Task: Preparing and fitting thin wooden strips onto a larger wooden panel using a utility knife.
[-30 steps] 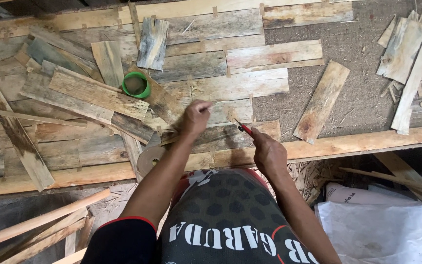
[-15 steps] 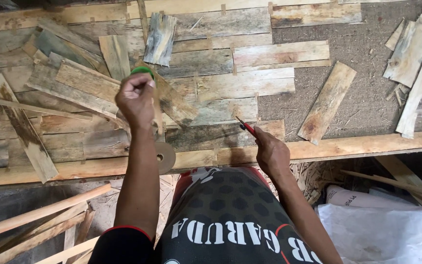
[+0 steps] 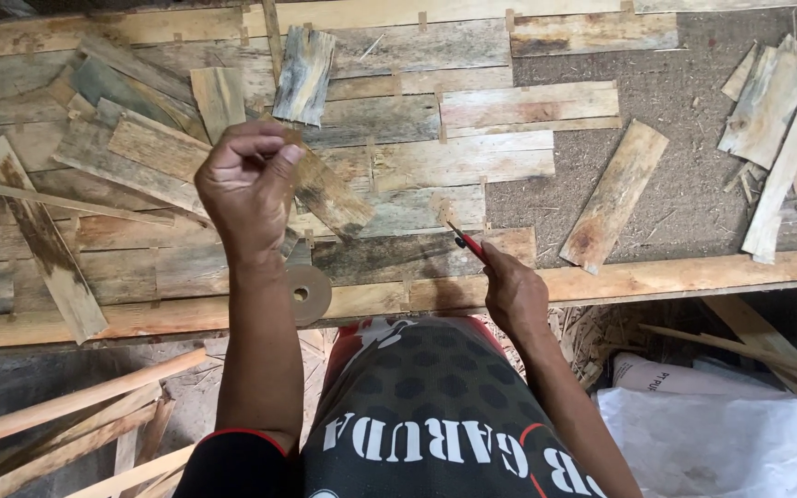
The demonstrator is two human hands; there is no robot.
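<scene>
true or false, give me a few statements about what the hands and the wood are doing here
1. The right hand holds a red-handled tool. True.
2. The left hand lies flat on the boards. False: it is raised above them, fingers curled in a closed grip.
3. A round brown disc sits at the near edge of the table. True.
4. A loose plank lies at an angle on the bare board to the right. True.
5. The left hand holds a hammer. False: no hammer shows; what its fingers pinch, if anything, cannot be made out.

Left hand (image 3: 249,180) raised, fisted; right hand (image 3: 512,293) low, closed.
</scene>
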